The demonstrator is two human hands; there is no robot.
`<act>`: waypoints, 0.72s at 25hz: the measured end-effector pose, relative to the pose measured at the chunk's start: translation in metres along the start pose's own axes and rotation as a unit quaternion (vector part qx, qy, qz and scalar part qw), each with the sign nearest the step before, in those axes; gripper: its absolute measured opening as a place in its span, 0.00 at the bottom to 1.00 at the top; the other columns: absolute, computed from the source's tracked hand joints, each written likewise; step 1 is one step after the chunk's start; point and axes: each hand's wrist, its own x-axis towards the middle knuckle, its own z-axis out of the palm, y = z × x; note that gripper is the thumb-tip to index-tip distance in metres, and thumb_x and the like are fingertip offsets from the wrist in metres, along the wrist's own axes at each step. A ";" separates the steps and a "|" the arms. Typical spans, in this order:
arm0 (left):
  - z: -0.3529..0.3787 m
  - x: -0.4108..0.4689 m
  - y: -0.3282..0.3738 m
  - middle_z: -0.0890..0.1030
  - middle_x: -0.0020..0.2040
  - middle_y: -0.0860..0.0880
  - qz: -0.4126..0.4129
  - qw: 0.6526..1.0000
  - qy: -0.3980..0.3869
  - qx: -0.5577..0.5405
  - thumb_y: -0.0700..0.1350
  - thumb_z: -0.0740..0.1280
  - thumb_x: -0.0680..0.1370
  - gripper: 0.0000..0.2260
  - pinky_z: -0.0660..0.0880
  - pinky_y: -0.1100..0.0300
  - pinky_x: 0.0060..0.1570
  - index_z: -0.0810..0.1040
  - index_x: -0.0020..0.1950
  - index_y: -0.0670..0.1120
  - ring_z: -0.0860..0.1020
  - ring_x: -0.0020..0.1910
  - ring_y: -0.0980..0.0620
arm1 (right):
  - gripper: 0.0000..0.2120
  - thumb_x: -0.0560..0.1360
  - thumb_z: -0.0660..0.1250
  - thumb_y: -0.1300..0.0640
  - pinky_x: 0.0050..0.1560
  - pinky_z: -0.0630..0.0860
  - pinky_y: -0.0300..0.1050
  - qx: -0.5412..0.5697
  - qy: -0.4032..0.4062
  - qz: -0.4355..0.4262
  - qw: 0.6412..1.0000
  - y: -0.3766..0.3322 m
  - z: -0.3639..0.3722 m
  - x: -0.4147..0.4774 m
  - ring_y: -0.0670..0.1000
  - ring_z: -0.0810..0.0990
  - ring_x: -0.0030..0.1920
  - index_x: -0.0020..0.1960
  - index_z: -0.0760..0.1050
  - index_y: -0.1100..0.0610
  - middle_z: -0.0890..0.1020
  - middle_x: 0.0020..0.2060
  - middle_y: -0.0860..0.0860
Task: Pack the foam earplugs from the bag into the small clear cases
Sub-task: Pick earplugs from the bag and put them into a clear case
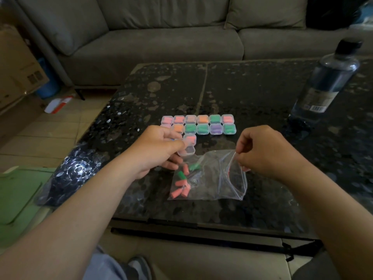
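Head view: the clear plastic zip bag (212, 178) lies flat on the dark speckled glossy counter (262, 87). The right hand (266, 152) pinches the bag's rim and lifts the mouth open. The left hand (159, 150), just beyond the bag's far-left corner, grips a small clear hinged case (186, 150) between thumb and fingers. Its lid looks open, and what it holds, if anything, I cannot tell.

To do this step well, I judge the right hand should keep the mouth high and wide. The loose orange and green foam earplugs (181, 184) sit bunched at the bag's closed end, away from the opening. Tipping them toward the mouth would likely beat reaching through the limp film.

Beyond the bag stand two rows of closed clear cases (197, 124), touching side by side, each holding pink, orange, green or purple plugs. A dark plastic bottle with a black cap (327, 81) stands well beyond the bag's mouth side.
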 end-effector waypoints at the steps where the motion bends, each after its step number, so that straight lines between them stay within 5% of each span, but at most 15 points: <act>1: -0.002 -0.002 -0.001 0.85 0.48 0.39 -0.010 1.000 -0.006 0.003 0.41 0.72 0.79 0.07 0.84 0.52 0.40 0.80 0.56 0.43 0.83 0.38 0.48 | 0.08 0.72 0.73 0.65 0.46 0.84 0.50 -0.012 -0.004 0.004 1.000 -0.001 0.001 0.000 0.49 0.83 0.41 0.40 0.79 0.54 0.82 0.38 0.50; 6: -0.007 -0.006 -0.007 0.84 0.53 0.39 -0.035 0.999 -0.022 0.007 0.41 0.71 0.79 0.04 0.84 0.44 0.48 0.80 0.54 0.45 0.85 0.51 0.41 | 0.06 0.69 0.77 0.61 0.42 0.84 0.46 -0.006 -0.041 0.037 0.998 -0.007 0.009 -0.003 0.45 0.84 0.34 0.38 0.80 0.56 0.84 0.32 0.50; 11: -0.005 -0.007 -0.009 0.85 0.51 0.39 -0.037 0.999 -0.026 -0.013 0.40 0.71 0.79 0.05 0.84 0.42 0.50 0.79 0.55 0.44 0.85 0.45 0.45 | 0.14 0.74 0.73 0.48 0.34 0.73 0.39 0.033 -0.042 -0.001 0.999 -0.008 0.020 -0.003 0.43 0.79 0.29 0.33 0.84 0.55 0.83 0.29 0.48; 18: -0.001 -0.007 -0.010 0.85 0.53 0.37 -0.031 0.999 -0.030 -0.017 0.40 0.72 0.78 0.07 0.84 0.47 0.46 0.79 0.56 0.42 0.86 0.46 0.44 | 0.13 0.75 0.71 0.60 0.40 0.76 0.38 0.100 -0.089 -0.088 0.987 -0.012 0.033 -0.005 0.39 0.81 0.35 0.35 0.83 0.46 0.85 0.34 0.42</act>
